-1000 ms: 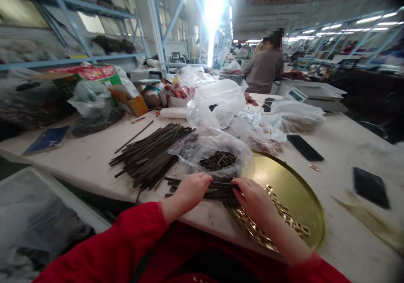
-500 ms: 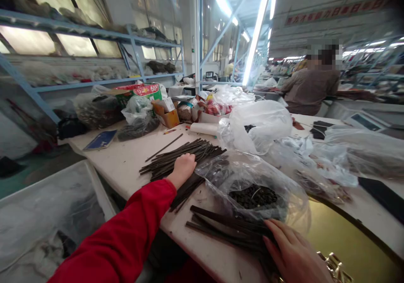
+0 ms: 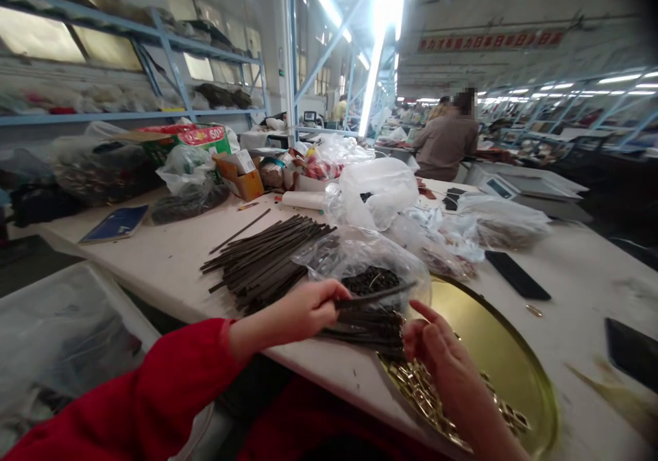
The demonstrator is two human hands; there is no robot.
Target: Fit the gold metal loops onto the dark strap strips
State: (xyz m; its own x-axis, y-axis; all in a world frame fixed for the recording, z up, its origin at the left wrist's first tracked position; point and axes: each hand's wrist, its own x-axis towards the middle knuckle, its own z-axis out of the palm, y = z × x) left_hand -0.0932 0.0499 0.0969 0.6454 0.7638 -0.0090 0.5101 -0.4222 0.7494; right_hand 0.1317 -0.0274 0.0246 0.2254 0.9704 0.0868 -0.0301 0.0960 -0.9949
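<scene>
Between the fingertips of my left hand (image 3: 321, 307) is one thin dark strip (image 3: 378, 298), its free end pointing right past a clear plastic bag (image 3: 411, 259) of small black pieces (image 3: 375, 279). My right hand (image 3: 436, 344) is raised over a round gold tray (image 3: 506, 327), index finger extended and the others loosely bent. Nothing shows clearly in it. Gold metal buckles (image 3: 419, 392) lie in the tray under that hand. A bundle of dark strips (image 3: 370, 331) with gold pieces at its right ends rests below the held strip. A larger pile of strips (image 3: 267, 259) is farther left.
A blue booklet (image 3: 116, 223), an orange box (image 3: 247, 183) and plastic bags (image 3: 378, 194) stand along the back. A black flat object (image 3: 517, 275) lies right of the tray. A white bin (image 3: 103, 296) stands at left. A person (image 3: 445, 142) is farther back.
My left hand has left the big strip pile and moved right and nearer, now with one strip. My right hand has lifted off the front bundle. The view has turned right.
</scene>
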